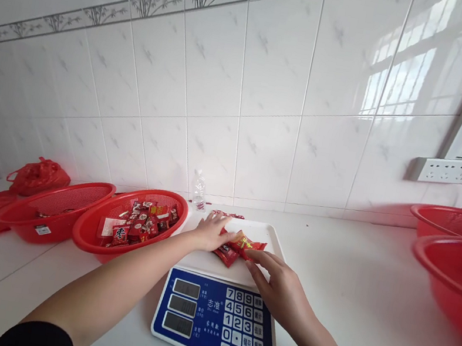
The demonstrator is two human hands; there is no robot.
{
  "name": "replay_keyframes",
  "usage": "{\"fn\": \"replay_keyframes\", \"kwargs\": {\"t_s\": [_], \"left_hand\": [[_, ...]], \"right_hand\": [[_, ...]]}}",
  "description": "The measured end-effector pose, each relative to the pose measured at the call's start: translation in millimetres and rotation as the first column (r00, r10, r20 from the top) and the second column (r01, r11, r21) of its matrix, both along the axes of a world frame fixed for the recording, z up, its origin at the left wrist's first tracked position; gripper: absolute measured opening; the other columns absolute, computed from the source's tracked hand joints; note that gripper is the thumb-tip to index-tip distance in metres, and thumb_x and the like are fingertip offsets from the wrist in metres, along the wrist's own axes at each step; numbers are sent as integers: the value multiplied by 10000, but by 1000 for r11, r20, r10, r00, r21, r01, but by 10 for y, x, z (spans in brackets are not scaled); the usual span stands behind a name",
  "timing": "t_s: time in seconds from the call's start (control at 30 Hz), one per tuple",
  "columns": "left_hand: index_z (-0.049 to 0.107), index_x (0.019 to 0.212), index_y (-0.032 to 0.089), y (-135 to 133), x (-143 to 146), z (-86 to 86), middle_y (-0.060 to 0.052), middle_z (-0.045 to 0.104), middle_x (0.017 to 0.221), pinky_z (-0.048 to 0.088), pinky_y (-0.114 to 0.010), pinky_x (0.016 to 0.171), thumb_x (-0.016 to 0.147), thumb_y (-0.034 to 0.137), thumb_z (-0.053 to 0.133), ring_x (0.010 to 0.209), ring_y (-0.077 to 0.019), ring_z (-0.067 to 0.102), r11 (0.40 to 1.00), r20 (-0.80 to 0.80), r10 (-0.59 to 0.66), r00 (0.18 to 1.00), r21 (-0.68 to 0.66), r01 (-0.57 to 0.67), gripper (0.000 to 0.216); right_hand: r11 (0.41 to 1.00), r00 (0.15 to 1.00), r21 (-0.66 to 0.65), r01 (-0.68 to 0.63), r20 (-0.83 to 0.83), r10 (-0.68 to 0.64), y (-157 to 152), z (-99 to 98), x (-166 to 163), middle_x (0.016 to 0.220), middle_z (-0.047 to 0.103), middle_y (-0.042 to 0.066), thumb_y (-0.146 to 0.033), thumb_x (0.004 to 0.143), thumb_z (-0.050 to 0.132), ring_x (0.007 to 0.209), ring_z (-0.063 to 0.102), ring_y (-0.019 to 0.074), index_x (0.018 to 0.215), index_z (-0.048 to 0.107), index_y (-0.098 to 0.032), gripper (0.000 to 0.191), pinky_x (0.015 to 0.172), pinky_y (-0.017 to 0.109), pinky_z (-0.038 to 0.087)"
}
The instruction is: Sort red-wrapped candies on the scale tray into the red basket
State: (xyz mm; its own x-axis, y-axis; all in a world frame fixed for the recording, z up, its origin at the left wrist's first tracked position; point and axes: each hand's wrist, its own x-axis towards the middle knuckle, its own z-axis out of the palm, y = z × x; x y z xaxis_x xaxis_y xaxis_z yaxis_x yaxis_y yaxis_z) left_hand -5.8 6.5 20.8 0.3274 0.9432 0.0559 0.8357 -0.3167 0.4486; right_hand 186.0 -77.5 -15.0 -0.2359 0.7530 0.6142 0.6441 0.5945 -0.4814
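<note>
Several red snack packets (pixel 227 255) are bunched over the white pan (pixel 197 261) of a digital scale. My left hand (pixel 212 233) closes on the bunch from the left, its thumb across the packets and its other fingers partly hidden. From the right, my right hand (pixel 277 277) has its fingertips on the edge of a red packet with yellow lettering (pixel 250 244). Below the hands is the scale's blue panel (pixel 211 324), with three small displays and a keypad; the digits are too faint to read surely.
A red basket (pixel 84 230) of wrapped packets stands left of the scale, beside another red basket (pixel 21 222) and red plastic bags (pixel 40 175). A clear bottle (pixel 198 190) stands behind the pan. More red baskets (pixel 457 260) are at right, below a wall socket (pixel 443 171).
</note>
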Motion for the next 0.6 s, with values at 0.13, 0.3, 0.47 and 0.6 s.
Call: {"fn": "replay_keyframes", "kwargs": {"t_s": [0.13, 0.3, 0.47, 0.6], "left_hand": [[361, 1410, 271, -65, -30, -7, -92, 259, 1531, 99, -574, 1104, 719, 766, 445, 1414, -370, 115, 987, -63, -80, 995, -143, 70, 854], [162, 1485, 226, -82, -228, 125, -69, 96, 1564, 190, -412, 1133, 786, 764, 318, 1429, -261, 123, 994, -15, -31, 999, -109, 29, 896], [302, 1425, 245, 67, -837, 303, -88, 271, 1530, 291, -382, 1083, 911, 583, 320, 1398, -262, 249, 975, 8, 220, 975, 5, -220, 615], [480, 1271, 162, 36, -1493, 299, -128, 519, 1310, 424, -490, 951, 927, 410, 470, 1162, -271, 527, 910, -104, 412, 905, -5, -414, 424]], "right_hand": [[1000, 1000, 11, -8, -13, 8, 4, -7, 4, 995, 724, 50, -353, 912, 420, 850, 688, 211, 1012, 664, -264, 278, 579, 301, 557], [1000, 1000, 19, -3, -10, 3, 24, -23, 13, 1034, 719, 56, -336, 905, 429, 886, 682, 220, 1034, 661, -260, 277, 617, 319, 564], [1000, 1000, -13, 14, 2, -14, 39, -36, 21, 1055, 712, 61, -350, 908, 425, 888, 678, 225, 1044, 659, -251, 288, 637, 333, 562], [999, 1000, -35, 14, -18, -15, 53, -55, 22, 1039, 712, 71, -375, 911, 419, 894, 674, 234, 1038, 662, -245, 303, 617, 327, 555]]}}
